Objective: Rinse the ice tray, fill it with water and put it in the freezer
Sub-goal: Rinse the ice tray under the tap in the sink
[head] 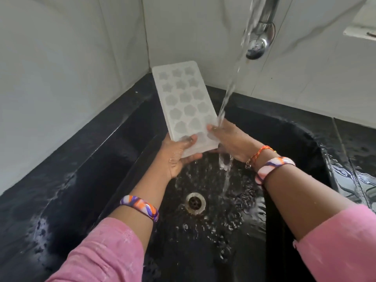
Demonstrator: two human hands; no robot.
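Both hands grip translucent ice tray (star, flower moulds)

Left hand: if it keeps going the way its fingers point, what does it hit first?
The left hand grips the near end of the translucent white plastic ice tray, fingers pointing up and right. Straight on, it would likely first meet the right hand on the same end, under the falling tap water. Depth is unclear.

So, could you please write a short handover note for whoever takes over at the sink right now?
Left hand grips the ice tray at its near end, thumb on top. Right hand grips the near right corner.
The tray is tilted up over the black sink; tap running, the water stream hitting the right hand beside the tray.
Done: rinse under way.
Left: finish rinsing, fill the moulds, carry to the freezer.
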